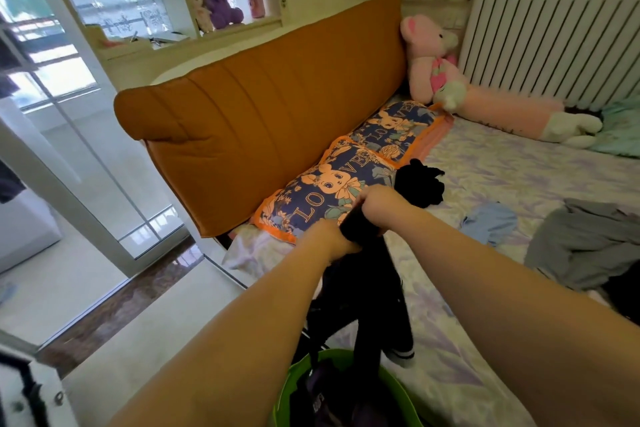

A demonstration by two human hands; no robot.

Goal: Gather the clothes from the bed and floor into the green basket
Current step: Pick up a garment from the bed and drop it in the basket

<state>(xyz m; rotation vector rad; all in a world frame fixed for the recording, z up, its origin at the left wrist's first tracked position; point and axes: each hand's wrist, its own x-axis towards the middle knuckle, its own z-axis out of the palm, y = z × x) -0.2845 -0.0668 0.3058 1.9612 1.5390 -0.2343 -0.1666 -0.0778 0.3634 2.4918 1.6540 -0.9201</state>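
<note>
Over the basket: both hands hold one black garment up at the bed's near edge, so its length hangs straight down toward the green basket below.
Left hand: fingers curled tight round the bunched top of the garment, just beside the other fist.
Right hand: also clenched on the same bunch, slightly higher; probably gathering the cloth into a roll so it drops in compactly.
Black garment: soft, limp, long; one hanging end shows a white-striped cuff, so it looks like trousers or a sleeved top, I cannot tell which.
Basket: bright green plastic, rounded rim, standing on the floor against the bed, already holding dark clothes.
Still on the bed: a crumpled black piece by the pillows, a small pale blue piece, a rumpled grey heap at the right.
Bed: lilac floral sheet, flat and thin.
Pillows: navy and orange print, plump, lined along the padded orange headboard.
Judgement: the held garment is about ready to lower; several pieces remain.
</note>
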